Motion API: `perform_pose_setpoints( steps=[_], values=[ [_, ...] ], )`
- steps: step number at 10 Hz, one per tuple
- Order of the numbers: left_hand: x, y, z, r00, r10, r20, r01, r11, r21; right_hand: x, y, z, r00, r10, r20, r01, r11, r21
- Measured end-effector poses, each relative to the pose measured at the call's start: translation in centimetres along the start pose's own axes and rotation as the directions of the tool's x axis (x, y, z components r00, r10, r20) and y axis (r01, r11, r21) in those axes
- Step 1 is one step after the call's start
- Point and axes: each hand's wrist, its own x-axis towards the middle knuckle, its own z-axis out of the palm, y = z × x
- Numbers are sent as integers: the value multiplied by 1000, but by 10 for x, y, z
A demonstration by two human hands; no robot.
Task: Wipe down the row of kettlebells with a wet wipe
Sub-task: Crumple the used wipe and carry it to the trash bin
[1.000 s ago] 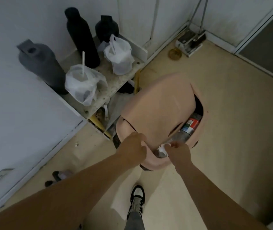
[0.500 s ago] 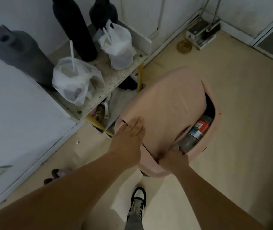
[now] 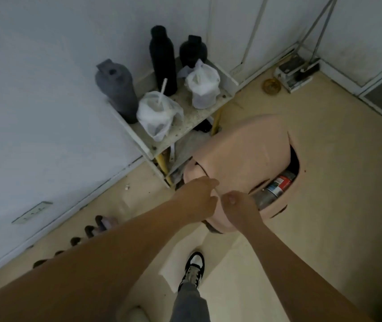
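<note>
A row of dark kettlebells (image 3: 97, 225) stands on the floor along the left wall, partly hidden behind my left forearm. My left hand (image 3: 200, 197) hovers at the near edge of a pink swing-lid bin (image 3: 243, 159), fingers relaxed and pointing right, holding nothing. My right hand (image 3: 237, 206) is just beside it over the bin's near rim, fingers curled in with the thumb on top. No wet wipe shows in either hand. A plastic bottle (image 3: 276, 188) lies inside the bin's opening.
A low white shelf (image 3: 185, 126) against the wall carries dark bottles and two bagged cups. My shoe (image 3: 193, 269) is on the beige floor below the bin. A dustpan and broom (image 3: 294, 72) stand in the far corner.
My right hand has come back out of the bin opening without the white wipe it held. My left hand has slid off the lid toward the near rim. The view has pulled back.
</note>
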Motion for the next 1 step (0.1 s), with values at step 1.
perform_pose_setpoints(
  steps=[1],
  values=[
    [-75, -22, -30, 993, -48, -109, 38, 995, -93, -43, -68, 22, 994, -109, 27, 107, 993, 49]
  ],
)
